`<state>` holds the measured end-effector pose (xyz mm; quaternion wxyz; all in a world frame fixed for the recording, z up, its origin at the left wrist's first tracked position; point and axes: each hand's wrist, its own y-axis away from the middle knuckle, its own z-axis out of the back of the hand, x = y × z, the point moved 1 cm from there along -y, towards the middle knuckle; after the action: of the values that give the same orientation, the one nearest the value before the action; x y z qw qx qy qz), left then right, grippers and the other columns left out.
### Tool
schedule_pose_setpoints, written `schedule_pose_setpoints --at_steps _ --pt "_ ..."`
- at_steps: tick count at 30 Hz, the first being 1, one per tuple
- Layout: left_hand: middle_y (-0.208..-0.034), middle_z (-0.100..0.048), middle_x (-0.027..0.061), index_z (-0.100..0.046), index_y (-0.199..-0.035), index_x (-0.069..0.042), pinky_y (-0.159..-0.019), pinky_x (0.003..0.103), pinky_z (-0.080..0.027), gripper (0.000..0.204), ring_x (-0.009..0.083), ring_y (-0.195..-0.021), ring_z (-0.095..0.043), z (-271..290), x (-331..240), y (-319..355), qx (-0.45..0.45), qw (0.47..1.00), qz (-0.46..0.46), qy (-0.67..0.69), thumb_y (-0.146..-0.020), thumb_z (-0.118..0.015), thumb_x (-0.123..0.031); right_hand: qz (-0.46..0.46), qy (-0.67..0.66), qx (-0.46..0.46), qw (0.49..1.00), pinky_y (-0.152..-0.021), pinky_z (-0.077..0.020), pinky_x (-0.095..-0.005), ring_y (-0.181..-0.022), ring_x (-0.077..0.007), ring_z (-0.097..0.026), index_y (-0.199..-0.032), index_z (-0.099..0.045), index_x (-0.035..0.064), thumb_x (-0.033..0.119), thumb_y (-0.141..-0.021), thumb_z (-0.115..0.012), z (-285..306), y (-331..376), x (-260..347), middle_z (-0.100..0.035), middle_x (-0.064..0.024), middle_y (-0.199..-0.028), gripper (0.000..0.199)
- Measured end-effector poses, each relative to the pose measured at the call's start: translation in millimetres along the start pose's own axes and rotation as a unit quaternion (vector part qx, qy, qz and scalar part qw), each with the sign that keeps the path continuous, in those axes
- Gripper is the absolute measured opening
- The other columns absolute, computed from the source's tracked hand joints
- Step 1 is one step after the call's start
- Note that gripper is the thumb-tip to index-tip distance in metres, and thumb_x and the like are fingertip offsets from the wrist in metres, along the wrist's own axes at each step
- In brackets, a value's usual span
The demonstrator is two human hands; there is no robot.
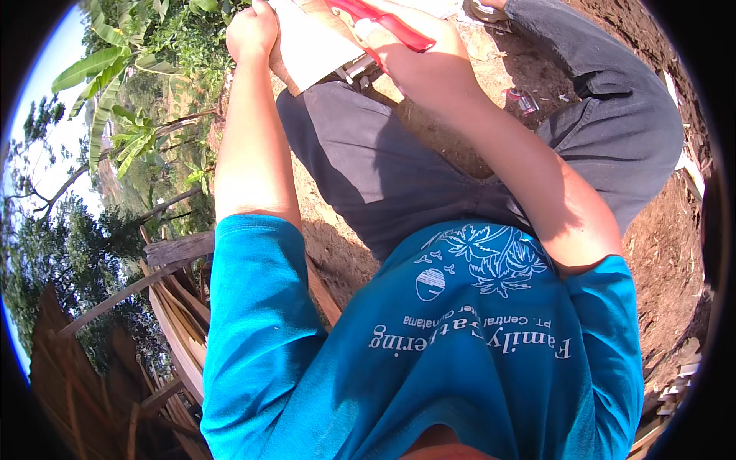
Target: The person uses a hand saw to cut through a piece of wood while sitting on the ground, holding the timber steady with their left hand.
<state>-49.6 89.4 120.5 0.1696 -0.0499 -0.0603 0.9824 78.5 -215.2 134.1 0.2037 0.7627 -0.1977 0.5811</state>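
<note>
At the top of the head view, my left hand [251, 32] is closed at the left edge of a pale, flat board-like piece [314, 50]. Bright sun washes out its white face, and a tan strip shows along its side. My right hand [429, 57] wraps round a red-handled hand tool [395, 29], which looks like pruning shears. The tool lies over the piece's right side. Its working end runs past the upper edge of the picture, so I cannot tell whether it touches the piece.
My grey-trousered legs [621, 146] are bent around the work, over sunlit bare soil [663, 261]. A small reddish packet [521, 101] lies on the ground between them. Weathered wooden planks [180, 249] stand at the left, with a banana plant [96, 69] and shrubs beyond.
</note>
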Motion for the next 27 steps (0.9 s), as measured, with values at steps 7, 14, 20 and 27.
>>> schedule_pose_setpoints --at_steps 7,14,20,27 --pt "-0.102 -0.073 0.0272 -0.076 -0.094 0.004 -0.097 0.050 -0.050 0.060 0.0440 -0.104 -0.069 14.3 -29.9 16.0 -0.042 0.995 -0.073 0.054 -0.102 -0.039 -0.043 0.075 0.046 -0.057 0.994 -0.057 -0.0461 -0.0236 -0.064 -0.0080 -0.061 -0.107 -0.074 -0.0008 0.026 -0.097 -0.071 -4.6 45.8 -0.6 -0.065 -0.0009 -0.071 0.029" --pt "-0.102 -0.073 0.0254 -0.077 -0.096 0.000 -0.095 0.049 -0.052 0.056 0.0415 -0.103 -0.070 30.1 -54.8 42.9 -0.047 0.995 -0.055 0.074 -0.102 -0.042 -0.044 -0.010 -0.069 0.025 0.997 -0.052 -0.0378 -0.0225 -0.051 -0.0046 -0.041 -0.080 -0.056 0.0079 0.017 -0.102 -0.063 15.8 37.2 56.4 -0.048 0.0049 -0.061 0.025" --pt "-0.090 -0.074 0.0219 -0.077 -0.084 -0.002 -0.085 0.050 -0.055 0.054 0.0418 -0.089 -0.072 30.2 -65.0 56.9 -0.118 0.974 -0.186 0.052 -0.103 -0.043 -0.040 -0.100 -0.068 -0.039 0.992 -0.043 -0.0292 -0.0234 -0.045 -0.0047 -0.033 -0.098 -0.068 0.0031 0.017 -0.102 -0.059 23.0 30.7 106.9 -0.041 0.0080 -0.059 0.017" --pt "-0.080 -0.074 0.0200 -0.076 -0.077 -0.005 -0.079 0.051 -0.057 0.054 0.0377 -0.080 -0.073 27.7 -99.6 77.9 -0.114 0.964 -0.241 0.024 -0.104 -0.041 -0.037 -0.094 -0.115 -0.031 0.988 -0.043 -0.0287 -0.0236 -0.047 -0.0052 -0.034 -0.085 -0.057 0.0140 0.021 -0.103 -0.058 45.1 -1.3 62.4 -0.039 0.0088 -0.061 0.019"
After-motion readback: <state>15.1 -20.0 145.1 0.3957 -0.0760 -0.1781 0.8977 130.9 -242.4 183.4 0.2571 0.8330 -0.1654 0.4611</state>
